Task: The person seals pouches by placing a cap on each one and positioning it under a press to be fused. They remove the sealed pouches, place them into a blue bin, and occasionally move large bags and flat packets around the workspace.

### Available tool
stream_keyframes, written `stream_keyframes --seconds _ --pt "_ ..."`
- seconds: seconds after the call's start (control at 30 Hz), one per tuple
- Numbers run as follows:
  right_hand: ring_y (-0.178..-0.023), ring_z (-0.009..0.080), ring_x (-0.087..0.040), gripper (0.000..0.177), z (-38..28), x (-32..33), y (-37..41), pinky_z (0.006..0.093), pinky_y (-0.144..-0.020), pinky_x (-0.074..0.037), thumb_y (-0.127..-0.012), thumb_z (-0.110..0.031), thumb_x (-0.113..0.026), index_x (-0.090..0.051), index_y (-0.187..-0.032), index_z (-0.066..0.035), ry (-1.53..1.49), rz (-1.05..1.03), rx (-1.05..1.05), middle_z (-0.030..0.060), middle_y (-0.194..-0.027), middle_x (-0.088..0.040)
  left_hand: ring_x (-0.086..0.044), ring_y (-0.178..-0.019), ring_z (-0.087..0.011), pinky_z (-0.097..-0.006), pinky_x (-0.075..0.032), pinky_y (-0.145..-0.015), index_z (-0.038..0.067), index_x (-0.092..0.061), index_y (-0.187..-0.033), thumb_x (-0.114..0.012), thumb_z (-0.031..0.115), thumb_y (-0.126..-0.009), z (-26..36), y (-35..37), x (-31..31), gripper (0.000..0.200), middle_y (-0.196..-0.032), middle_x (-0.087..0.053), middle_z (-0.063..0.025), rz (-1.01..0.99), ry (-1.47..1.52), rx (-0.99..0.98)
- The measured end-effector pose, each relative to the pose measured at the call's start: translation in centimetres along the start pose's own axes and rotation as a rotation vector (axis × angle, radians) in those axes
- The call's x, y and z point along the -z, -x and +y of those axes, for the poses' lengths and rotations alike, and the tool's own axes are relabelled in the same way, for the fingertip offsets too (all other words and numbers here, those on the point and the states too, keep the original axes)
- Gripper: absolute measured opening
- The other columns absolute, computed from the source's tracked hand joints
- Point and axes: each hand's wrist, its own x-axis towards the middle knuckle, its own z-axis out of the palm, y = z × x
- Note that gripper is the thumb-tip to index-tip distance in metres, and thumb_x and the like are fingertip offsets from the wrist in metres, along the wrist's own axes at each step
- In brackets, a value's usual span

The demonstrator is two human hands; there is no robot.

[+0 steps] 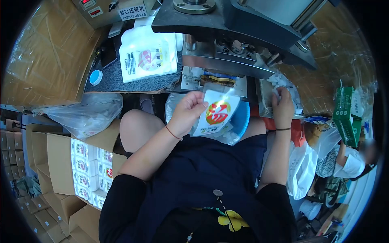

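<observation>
My left hand (pixel 187 111) pinches the edge of a flat white printed pouch (pixel 217 113) between thumb and fingers. A red and yellow design marks its front, and its clear upper end points toward the press (pixel 227 58). Below the pouch sits a blue basin (pixel 243 121) lined with clear plastic, close to my lap. At the right of the press, my right hand (pixel 283 108) reaches into a heap of small clear plastic pieces (pixel 288 87). Its fingers are bent down among them; what they grip is hard to make out.
A stack of white printed pouches (pixel 148 56) lies on the dark mat, near a blue-white cap (pixel 95 77) and a phone (pixel 108 56). At left stands a carton (pixel 60 162) of packed pouches. A green box (pixel 346 115) and another person (pixel 348 162) are at right.
</observation>
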Motion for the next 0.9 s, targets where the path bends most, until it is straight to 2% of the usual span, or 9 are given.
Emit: stream_keyframes --seconds 0.2,0.27,0.3,0.4,0.53,0.67,0.73,0.8,0.9 --pt "-0.092 0.0286 -0.063 0.024 -1.2 1.9 1.3 0.0364 -0.085 -0.049 -0.103 -0.017 -0.059 -0.061 -0.118 0.001 -0.193 0.132 0.022 0.0154 -0.103 -0.065 -0.063 -0.103 -0.0127 -0.0305 -0.051 -0.089 0.003 -0.064 -0.121 -0.065 0.023 -0.102 -2.6 4.7 -0.3 0.028 -0.111 -0.067 -0.0034 -0.877 -0.565 0.224" --pt "-0.088 0.022 -0.061 0.024 -2.1 2.7 2.3 0.0329 -0.083 -0.048 -0.105 -0.018 -0.058 -0.061 -0.118 0.001 -0.372 0.129 -0.084 0.0119 -0.1 -0.064 -0.064 -0.119 -0.0193 -0.0338 -0.052 -0.096 0.004 -0.064 -0.13 -0.07 0.023 -0.098 -4.6 5.2 0.5 0.038 -0.129 -0.067 -0.0128 -1.042 -0.672 -0.042" --pt "-0.087 0.0229 -0.061 0.023 -2.3 3.0 2.5 0.0333 -0.081 -0.049 -0.105 -0.018 -0.058 -0.062 -0.116 0.001 -0.384 0.13 -0.067 0.0126 -0.099 -0.064 -0.058 -0.132 -0.0281 -0.0377 -0.047 -0.107 0.004 -0.062 -0.137 -0.074 0.021 -0.094 -4.4 5.0 0.8 0.048 -0.141 -0.061 -0.0187 -1.041 -0.607 0.037" --pt "-0.084 0.0241 -0.061 0.021 -3.3 4.0 2.7 0.0334 -0.077 -0.049 -0.104 -0.019 -0.059 -0.063 -0.112 0.0 -0.434 0.112 -0.019 0.0136 -0.096 -0.064 -0.053 -0.137 -0.031 -0.0383 -0.042 -0.112 0.003 -0.06 -0.139 -0.074 0.019 -0.093 -3.1 5.0 0.8 0.05 -0.142 -0.06 -0.0193 -1.152 -0.716 -0.159" --pt "-0.077 0.0205 -0.059 0.02 -4.6 4.2 3.1 0.0317 -0.072 -0.048 -0.103 -0.017 -0.059 -0.063 -0.11 0.001 -0.539 0.011 0.001 0.0113 -0.09 -0.063 -0.057 -0.128 -0.0343 -0.041 -0.043 -0.108 0.001 -0.062 -0.132 -0.061 0.02 -0.102 -5.3 4.8 1.6 0.036 -0.132 -0.063 -0.0205 -0.954 -0.716 0.04" --pt "-0.075 0.0255 -0.061 0.016 -5.4 3.8 4.2 0.0351 -0.07 -0.049 -0.1 -0.014 -0.061 -0.064 -0.106 0.0 -0.597 -0.091 0.033 0.0133 -0.088 -0.064 -0.065 -0.097 -0.0159 -0.0318 -0.051 -0.091 -0.001 -0.068 -0.119 -0.054 0.029 -0.108 -7.6 5.9 2.0 0.035 -0.101 -0.072 -0.0057 -0.432 -0.762 0.182" --pt "-0.076 0.0281 -0.063 0.013 -6.8 3.8 4.7 0.0367 -0.07 -0.049 -0.098 -0.012 -0.061 -0.065 -0.104 -0.001 -0.612 -0.19 0.109 0.0138 -0.088 -0.064 -0.061 -0.08 -0.0067 -0.0254 -0.051 -0.076 -0.002 -0.073 -0.103 -0.069 0.026 -0.101 -5.4 5.3 0.7 0.029 -0.084 -0.071 -0.0012 -0.166 -0.395 0.186" --pt "-0.077 0.03 -0.063 0.01 -8.5 4.3 4.6 0.0388 -0.071 -0.05 -0.096 -0.011 -0.064 -0.066 -0.1 -0.002 -0.689 -0.336 0.263 0.0126 -0.087 -0.065 -0.059 -0.078 -0.0037 -0.0229 -0.049 -0.07 -0.002 -0.074 -0.102 -0.076 0.026 -0.095 -2.4 4.8 0.2 0.029 -0.084 -0.071 -0.001 -0.15 -0.659 0.144" --pt "-0.082 0.0323 -0.063 0.01 -11.0 6.2 4.0 0.0396 -0.075 -0.05 -0.093 -0.012 -0.068 -0.067 -0.097 -0.003 -0.854 -0.349 0.077 0.0124 -0.086 -0.066 -0.058 -0.075 -0.003 -0.0223 -0.047 -0.066 -0.002 -0.074 -0.099 -0.081 0.028 -0.091 -1.0 4.7 -1.3 0.032 -0.082 -0.071 -0.0001 -0.131 -0.616 0.047"
